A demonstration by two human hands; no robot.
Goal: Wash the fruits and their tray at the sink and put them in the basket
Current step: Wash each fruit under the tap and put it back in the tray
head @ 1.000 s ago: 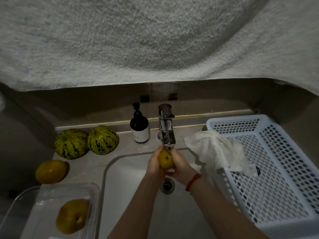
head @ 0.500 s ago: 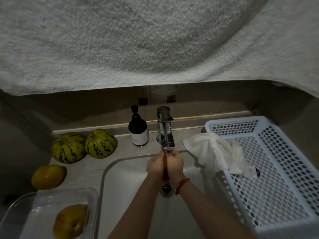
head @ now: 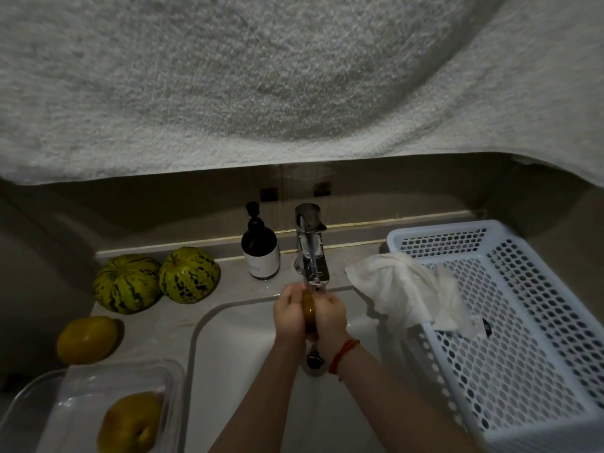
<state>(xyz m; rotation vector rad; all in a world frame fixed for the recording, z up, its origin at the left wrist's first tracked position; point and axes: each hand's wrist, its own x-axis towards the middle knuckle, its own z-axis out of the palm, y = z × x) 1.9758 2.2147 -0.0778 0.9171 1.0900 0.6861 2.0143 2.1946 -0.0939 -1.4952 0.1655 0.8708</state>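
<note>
Both hands, left hand [head: 289, 317] and right hand [head: 331, 317], clasped around a yellow fruit [head: 309, 310] under the faucet [head: 312, 256], above the sink [head: 228, 371]; basket [head: 510, 322] at three o'clock, tray [head: 98, 397] at eight

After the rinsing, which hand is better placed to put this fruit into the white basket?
Probably the right hand. Both hands clasp the fruit under the faucet, but the basket stands on the right side of the sink, so the left hand would have to cross over.
</note>
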